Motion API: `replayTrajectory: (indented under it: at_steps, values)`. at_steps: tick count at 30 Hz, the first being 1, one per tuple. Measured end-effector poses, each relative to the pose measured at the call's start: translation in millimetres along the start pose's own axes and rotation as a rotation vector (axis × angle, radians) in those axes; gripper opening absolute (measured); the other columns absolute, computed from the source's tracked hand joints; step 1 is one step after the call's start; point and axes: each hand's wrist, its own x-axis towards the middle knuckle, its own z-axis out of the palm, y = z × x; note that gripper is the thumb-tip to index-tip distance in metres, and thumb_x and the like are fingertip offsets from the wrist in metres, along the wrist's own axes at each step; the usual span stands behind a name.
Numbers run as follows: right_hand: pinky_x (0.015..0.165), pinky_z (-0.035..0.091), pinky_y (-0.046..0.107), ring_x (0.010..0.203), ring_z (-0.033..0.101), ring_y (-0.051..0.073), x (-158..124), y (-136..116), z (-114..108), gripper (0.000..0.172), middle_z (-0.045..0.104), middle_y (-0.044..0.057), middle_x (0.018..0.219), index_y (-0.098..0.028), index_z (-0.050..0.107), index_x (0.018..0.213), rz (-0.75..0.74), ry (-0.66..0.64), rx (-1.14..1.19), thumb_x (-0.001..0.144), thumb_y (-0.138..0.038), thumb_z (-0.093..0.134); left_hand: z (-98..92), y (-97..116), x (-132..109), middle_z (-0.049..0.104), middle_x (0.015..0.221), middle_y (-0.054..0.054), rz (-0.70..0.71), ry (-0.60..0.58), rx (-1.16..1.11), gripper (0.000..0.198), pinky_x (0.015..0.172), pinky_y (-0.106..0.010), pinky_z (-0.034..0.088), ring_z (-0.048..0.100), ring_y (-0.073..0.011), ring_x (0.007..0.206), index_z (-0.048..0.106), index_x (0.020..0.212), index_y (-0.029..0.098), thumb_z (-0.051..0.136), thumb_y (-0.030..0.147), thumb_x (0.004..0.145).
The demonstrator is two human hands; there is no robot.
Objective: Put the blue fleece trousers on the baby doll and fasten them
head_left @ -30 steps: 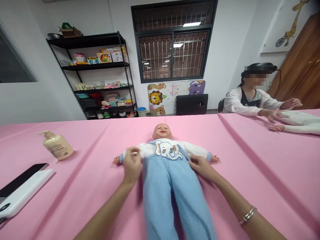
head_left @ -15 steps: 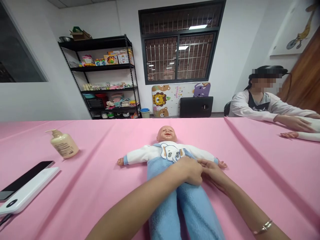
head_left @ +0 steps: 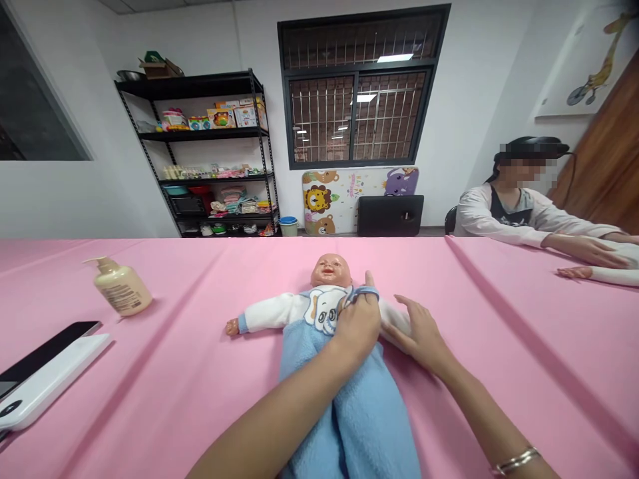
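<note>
A baby doll (head_left: pixel 327 313) lies on its back on the pink tablecloth (head_left: pixel 504 319), in a white top with an elephant face and blue fleece overalls. My left hand (head_left: pixel 355 326) sits on the doll's chest, its fingers closed around a blue overall strap (head_left: pixel 360 293). The strap's far end is hidden by my fingers. My right hand (head_left: pixel 417 334) rests open, fingertips against the doll's white sleeve (head_left: pixel 396 318). The doll's hand on that side is hidden. A silver bangle (head_left: pixel 515 460) circles my right wrist.
A cream pump bottle (head_left: pixel 120 287) stands at left, beside a black phone (head_left: pixel 44 352) on a white case (head_left: pixel 52 380). At right, a co-worker's hands (head_left: pixel 586 251) rest on a second doll (head_left: pixel 619 269). Behind stand a loaded shelf (head_left: pixel 194 154) and a black case (head_left: pixel 390 215).
My hands have separated from the doll's waist. The left has moved up to the chest and taken the strap, and the right has shifted outward onto the sleeve. The doll's trousers have shifted slightly.
</note>
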Motion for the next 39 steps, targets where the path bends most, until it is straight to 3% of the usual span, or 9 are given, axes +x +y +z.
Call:
replayTrajectory:
  at_steps: [4,8,11,15,18,20,26,30,39]
  values:
    - [0.090,0.034,0.046,0.111,0.045,0.033,-8,34,-18,0.079,0.050,0.015,0.121,-0.013,0.039,0.129,0.136,-0.243,-0.198,0.067,-0.059,0.055,3.4,-10,0,0.059,0.104,-0.012,0.006,0.127,-0.096,0.055,0.082,-0.027,0.048,0.060,-0.0187,0.093,0.024,0.136,0.011,0.035,0.002,0.083]
    - [0.084,0.037,0.046,0.097,0.052,0.030,-11,48,-30,0.042,0.060,0.008,0.098,-0.019,0.059,0.098,0.137,-0.312,-0.281,0.066,-0.046,0.055,4.5,-10,-7,0.062,0.092,-0.007,0.045,0.067,-0.114,0.049,0.073,-0.028,0.051,0.062,-0.0202,0.081,0.033,0.133,0.013,0.044,0.016,0.085]
    - [0.084,0.038,0.049,0.097,0.051,0.031,-8,48,-29,0.036,0.056,0.010,0.102,-0.018,0.059,0.094,0.159,-0.045,-0.292,0.065,-0.039,0.056,7.8,-5,-13,0.063,0.087,-0.007,0.113,0.041,-0.049,0.049,0.070,-0.029,0.051,0.061,-0.0204,0.077,0.036,0.131,0.011,0.045,0.014,0.083]
    - [0.091,0.036,0.053,0.120,0.034,0.035,-1,30,-22,0.061,0.038,0.015,0.129,-0.019,0.043,0.123,0.182,0.485,-0.021,0.068,-0.042,0.058,11.6,-1,-18,0.063,0.085,-0.007,0.124,0.139,-0.011,0.061,0.074,-0.028,0.049,0.062,-0.0191,0.078,0.022,0.137,0.010,0.044,0.010,0.080]
    - [0.077,0.050,0.044,0.114,0.044,0.029,4,4,-21,0.077,0.032,0.013,0.136,-0.025,0.013,0.138,0.214,0.369,0.503,0.076,-0.045,0.055,12.4,-2,-17,0.063,0.095,-0.010,0.127,0.217,-0.004,0.065,0.081,-0.026,0.047,0.062,-0.0180,0.086,0.015,0.139,0.008,0.043,0.009,0.080]
    - [0.073,0.053,0.039,0.110,0.049,0.026,4,-14,-21,0.076,0.029,0.011,0.139,-0.029,0.010,0.139,0.210,0.261,0.669,0.079,-0.045,0.054,13.0,-3,-17,0.060,0.107,-0.014,0.142,0.243,0.012,0.067,0.084,-0.025,0.046,0.060,-0.0183,0.093,0.012,0.139,0.008,0.043,0.009,0.080]
    - [0.092,0.045,0.039,0.114,0.047,0.023,-4,-49,-17,0.043,0.047,0.007,0.128,-0.025,0.044,0.127,0.019,0.150,0.495,0.087,-0.041,0.044,13.1,-4,-17,0.048,0.124,-0.019,0.104,0.286,-0.107,0.060,0.092,-0.031,0.043,0.052,-0.0212,0.110,0.013,0.138,0.010,0.042,0.016,0.086]
    - [0.101,0.035,0.044,0.121,0.040,0.023,-7,-59,-12,0.040,0.046,0.006,0.129,-0.024,0.050,0.122,-0.179,0.040,0.425,0.086,-0.039,0.046,8.7,-4,-17,0.050,0.122,-0.018,-0.002,0.302,-0.271,0.055,0.096,-0.033,0.041,0.051,-0.0227,0.111,0.019,0.137,0.012,0.041,0.023,0.088]
    - [0.065,0.049,0.029,0.071,0.059,0.018,-13,-52,-11,0.030,0.062,0.004,0.077,-0.018,0.059,0.082,0.101,0.071,0.449,0.085,-0.044,0.045,-5.2,-20,-10,0.049,0.124,-0.012,0.369,-0.058,-0.369,0.043,0.096,-0.035,0.039,0.054,-0.0207,0.105,0.040,0.126,0.016,0.046,0.015,0.083]
